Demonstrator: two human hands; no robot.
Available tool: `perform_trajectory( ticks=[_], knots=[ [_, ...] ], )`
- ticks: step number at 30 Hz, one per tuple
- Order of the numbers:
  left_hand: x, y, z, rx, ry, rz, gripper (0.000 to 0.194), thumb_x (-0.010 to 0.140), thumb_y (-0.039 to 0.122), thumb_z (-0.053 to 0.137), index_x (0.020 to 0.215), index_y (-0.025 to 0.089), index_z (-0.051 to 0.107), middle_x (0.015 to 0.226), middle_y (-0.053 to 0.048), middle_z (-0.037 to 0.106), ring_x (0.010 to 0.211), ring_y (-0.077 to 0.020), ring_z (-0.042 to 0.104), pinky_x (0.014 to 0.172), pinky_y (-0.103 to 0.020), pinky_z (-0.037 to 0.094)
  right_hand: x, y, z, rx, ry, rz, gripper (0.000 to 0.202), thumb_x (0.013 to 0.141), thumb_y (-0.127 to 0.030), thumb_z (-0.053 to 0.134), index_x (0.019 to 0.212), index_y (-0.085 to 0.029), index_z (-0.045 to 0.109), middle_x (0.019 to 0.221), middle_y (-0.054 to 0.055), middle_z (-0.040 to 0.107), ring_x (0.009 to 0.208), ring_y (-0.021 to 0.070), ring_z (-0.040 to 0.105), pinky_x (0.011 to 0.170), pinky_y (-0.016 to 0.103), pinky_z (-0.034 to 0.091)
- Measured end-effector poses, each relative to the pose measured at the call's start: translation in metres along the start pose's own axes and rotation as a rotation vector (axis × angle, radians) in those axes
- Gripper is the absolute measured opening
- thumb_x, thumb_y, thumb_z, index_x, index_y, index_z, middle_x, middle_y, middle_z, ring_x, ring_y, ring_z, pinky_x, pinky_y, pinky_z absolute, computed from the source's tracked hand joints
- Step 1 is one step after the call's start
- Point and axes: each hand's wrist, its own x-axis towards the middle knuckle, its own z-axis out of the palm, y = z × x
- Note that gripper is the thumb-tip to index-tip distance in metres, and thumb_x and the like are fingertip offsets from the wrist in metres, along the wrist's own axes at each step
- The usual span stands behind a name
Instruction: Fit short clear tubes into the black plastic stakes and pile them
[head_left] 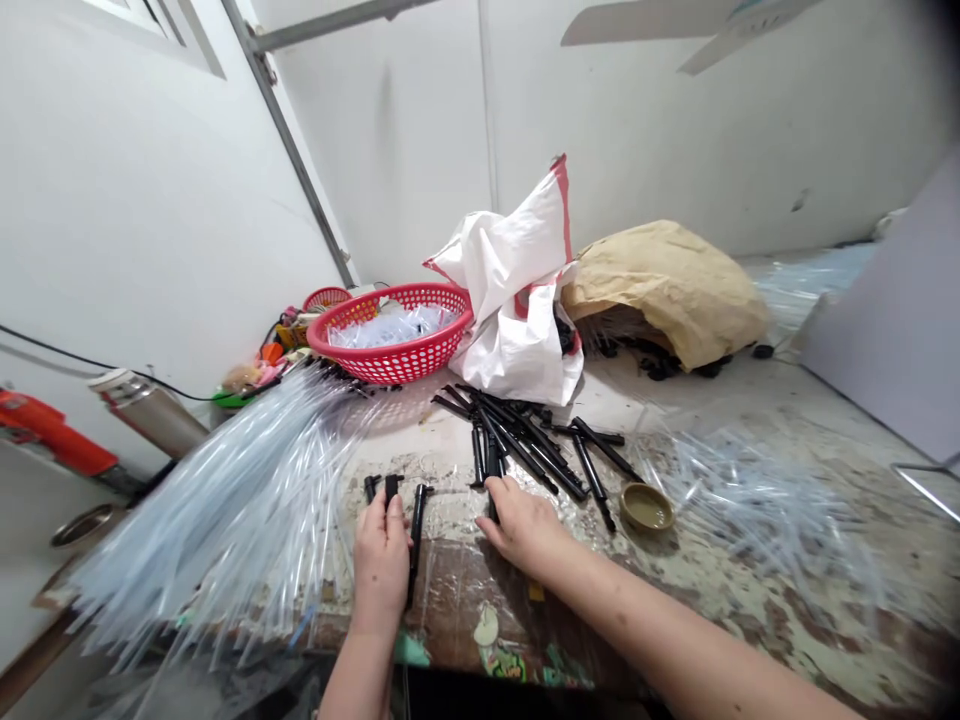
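Black tubes [525, 440] lie in a loose pile at the middle of the worktable. My right hand [519, 520] is at the near edge of this pile, its fingers and thumb closed round a black tube [493, 462]. To the left, my left hand [384, 545] rests low over the table with its fingers closed on a black tube [391, 487]; another tube end shows just left of it. A separate black tube [418, 540] lies beside my left hand, on its right. A small brown bowl [646, 507] with liquid sits right of the pile.
Long clear tubes [247, 500] fan out at the left, and short clear tubes [765, 500] are scattered at the right. Behind stand a red basket [390, 362], a white sack [502, 310] and a brown paper cover [675, 290]. A steel flask [150, 410] is far left.
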Motion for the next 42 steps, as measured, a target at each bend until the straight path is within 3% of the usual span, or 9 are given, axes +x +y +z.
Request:
perform_trajectory(
  ticks=[7, 11, 16, 20, 23, 28, 33, 37, 42],
  knots=[
    [0.029, -0.021, 0.013, 0.312, 0.037, 0.141, 0.043, 0.079, 0.035, 0.041, 0.107, 0.009, 0.061, 0.092, -0.016, 0.061, 0.093, -0.0305, 0.055, 0.088, -0.047, 0.040, 0.002, -0.002, -0.005, -0.187, -0.069, -0.027, 0.027, 0.080, -0.012, 0.042, 0.102, -0.021, 0.057, 0.102, 0.009, 0.056, 0.074, 0.0188, 0.061, 0.060, 0.027, 0.042],
    [0.033, -0.022, 0.018, 0.412, 0.096, 0.147, 0.058, 0.078, 0.038, 0.041, 0.116, -0.004, 0.052, 0.111, -0.029, 0.054, 0.110, -0.0404, 0.045, 0.096, -0.058, 0.028, 0.000, 0.004, -0.005, -0.165, -0.073, 0.000, 0.022, 0.083, -0.019, 0.043, 0.097, -0.019, 0.060, 0.099, 0.011, 0.058, 0.077, 0.0213, 0.061, 0.061, 0.029, 0.042],
    [0.029, -0.007, 0.020, 0.417, 0.173, 0.308, 0.061, 0.081, 0.043, 0.042, 0.126, 0.003, 0.046, 0.127, -0.026, 0.045, 0.119, -0.0382, 0.041, 0.099, -0.053, 0.031, -0.007, 0.015, -0.015, -0.063, -0.004, 0.055, 0.021, 0.082, -0.028, 0.047, 0.098, -0.022, 0.060, 0.094, 0.006, 0.059, 0.078, 0.0169, 0.058, 0.065, 0.025, 0.040],
    [-0.001, 0.025, 0.040, 0.146, -0.085, 0.572, 0.066, 0.078, 0.037, 0.055, 0.138, 0.021, 0.033, 0.141, -0.014, 0.036, 0.127, -0.0306, 0.037, 0.103, -0.047, 0.031, -0.035, 0.017, -0.052, 0.381, 0.038, 0.055, 0.015, 0.082, -0.026, 0.046, 0.086, -0.021, 0.059, 0.072, -0.002, 0.056, 0.065, 0.0103, 0.050, 0.058, 0.020, 0.036],
    [-0.037, 0.046, 0.067, -0.117, -0.341, 0.661, 0.049, 0.077, 0.029, 0.058, 0.125, 0.024, 0.051, 0.132, -0.010, 0.050, 0.124, -0.0294, 0.041, 0.105, -0.048, 0.029, -0.067, 0.015, -0.081, 0.724, -0.049, -0.012, 0.017, 0.085, -0.027, 0.043, 0.086, -0.020, 0.058, 0.065, -0.005, 0.050, 0.056, 0.0078, 0.044, 0.052, 0.018, 0.035],
    [-0.078, 0.060, 0.097, -0.467, -0.514, 0.269, 0.033, 0.074, 0.029, 0.064, 0.107, 0.023, 0.064, 0.089, -0.008, 0.067, 0.079, -0.0233, 0.061, 0.077, -0.036, 0.049, -0.099, 0.056, -0.101, 0.870, -0.036, 0.107, 0.031, 0.092, -0.038, 0.032, 0.101, -0.022, 0.057, 0.070, 0.000, 0.055, 0.056, 0.0100, 0.051, 0.051, 0.020, 0.042],
    [-0.085, 0.070, 0.099, -0.724, -0.674, -0.237, 0.047, 0.080, 0.040, 0.058, 0.122, 0.025, 0.045, 0.079, 0.000, 0.057, 0.044, -0.0052, 0.038, 0.036, -0.017, 0.031, -0.078, 0.151, -0.098, -0.090, 0.241, 0.383, 0.033, 0.091, -0.034, 0.038, 0.079, -0.017, 0.063, 0.084, 0.008, 0.057, 0.076, 0.0172, 0.054, 0.067, 0.029, 0.045],
    [-0.089, 0.066, 0.104, -0.806, -0.775, -0.402, 0.045, 0.079, 0.040, 0.060, 0.118, 0.021, 0.048, 0.078, 0.000, 0.056, 0.042, -0.0022, 0.033, 0.035, -0.013, 0.025, -0.058, 0.188, -0.087, -0.277, 0.241, 0.432, 0.028, 0.083, -0.036, 0.051, 0.077, -0.012, 0.066, 0.093, 0.016, 0.056, 0.096, 0.0295, 0.049, 0.076, 0.037, 0.041],
    [-0.091, 0.060, 0.108, -0.810, -0.755, -0.487, 0.066, 0.075, 0.042, 0.063, 0.133, 0.025, 0.035, 0.074, 0.001, 0.058, 0.039, -0.0024, 0.033, 0.034, -0.013, 0.021, -0.050, 0.192, -0.074, -0.327, 0.198, 0.457, 0.024, 0.081, -0.031, 0.052, 0.075, -0.013, 0.066, 0.093, 0.017, 0.057, 0.093, 0.0291, 0.050, 0.075, 0.036, 0.039]
  ],
)
